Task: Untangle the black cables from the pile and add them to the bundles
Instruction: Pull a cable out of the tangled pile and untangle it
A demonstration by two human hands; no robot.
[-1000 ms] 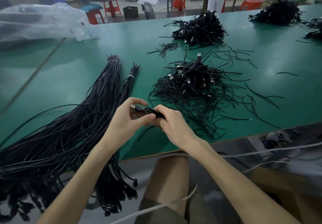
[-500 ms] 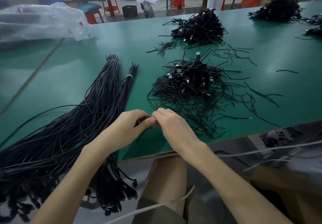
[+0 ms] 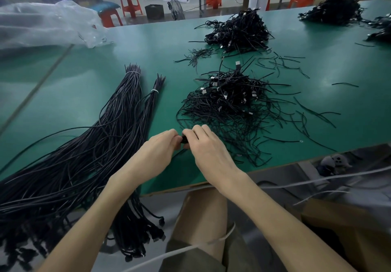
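Both hands meet at the worktop (image 3: 148,45) edge. The left hand (image 3: 157,153) and right hand (image 3: 208,151) pinch a small coiled black cable (image 3: 184,139) between curled fingers (image 3: 191,133), beside the tangled pile (image 3: 230,104).

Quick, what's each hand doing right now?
Left hand: pinching the black cable.
Right hand: pinching the same black cable.

The green table (image 3: 84,93) carries 2 tied cable bundles (image 3: 118,127), tangled cable piles (image 3: 228,100) and a plastic bag (image 3: 46,23).

No legible text, label, brand, number or sign anywhere in view.
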